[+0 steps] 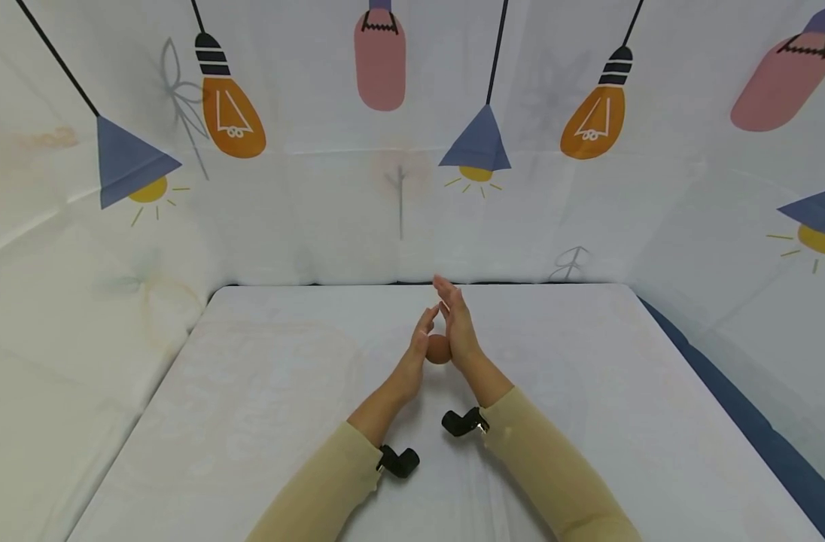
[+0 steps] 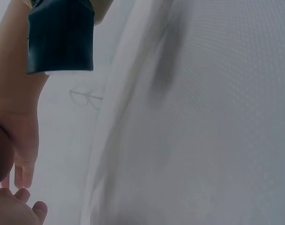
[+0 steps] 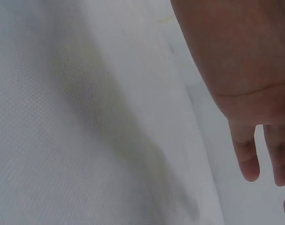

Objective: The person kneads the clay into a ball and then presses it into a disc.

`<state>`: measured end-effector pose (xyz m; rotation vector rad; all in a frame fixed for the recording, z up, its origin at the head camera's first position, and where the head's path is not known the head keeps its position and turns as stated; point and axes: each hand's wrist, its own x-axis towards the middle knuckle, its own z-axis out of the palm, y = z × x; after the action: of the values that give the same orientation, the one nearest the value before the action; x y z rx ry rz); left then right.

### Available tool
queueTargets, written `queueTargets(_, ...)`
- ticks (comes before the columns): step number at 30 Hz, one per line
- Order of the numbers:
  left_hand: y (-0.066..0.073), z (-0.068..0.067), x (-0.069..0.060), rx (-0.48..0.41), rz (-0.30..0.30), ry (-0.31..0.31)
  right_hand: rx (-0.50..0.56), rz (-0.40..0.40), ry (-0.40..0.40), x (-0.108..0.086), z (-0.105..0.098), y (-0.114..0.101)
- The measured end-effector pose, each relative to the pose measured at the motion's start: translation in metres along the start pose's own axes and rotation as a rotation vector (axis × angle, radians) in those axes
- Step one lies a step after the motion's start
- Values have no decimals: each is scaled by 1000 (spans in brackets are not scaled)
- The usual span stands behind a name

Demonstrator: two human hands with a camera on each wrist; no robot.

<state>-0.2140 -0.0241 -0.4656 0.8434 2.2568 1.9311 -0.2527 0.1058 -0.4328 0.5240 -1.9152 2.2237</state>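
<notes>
Between my two palms sits a small brown ball (image 1: 438, 349), seen in the head view above the white table. My left hand (image 1: 412, 361) touches its left side, while my right hand (image 1: 462, 331) touches the other side. The fingers of both hands are stretched out and lean towards each other at the tips. At the left edge of the left wrist view, part of the ball (image 2: 0, 154) shows between the hands. In the right wrist view the palm and some straight fingers (image 3: 245, 154) appear; the ball is out of sight there.
A white-covered table (image 1: 263, 421) spreads under both arms. Behind it hangs a pale cloth (image 1: 331, 211) printed with lamps and bulbs. Each wrist carries a black camera mount, one on the left (image 1: 400, 461) and one on the right (image 1: 461, 423).
</notes>
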Motion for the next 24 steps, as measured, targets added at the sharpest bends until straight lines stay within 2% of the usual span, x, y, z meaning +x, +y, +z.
queueTargets(3,2,0,1,-36,35,10,22,64,18,3,1,10)
queueTargets(7,4,-1,3,-81,94,47,59,192,21,0,7,20)
queueTargets(15,1,-3,10,-65,101,199,232,383,-39,-14,24,18)
queueTargets(19,1,-5,13,-6,113,273,275,398,-75,-20,30,14)
queueTargets(24,-1,-10,16,79,74,302,343,352,-91,-22,32,8)
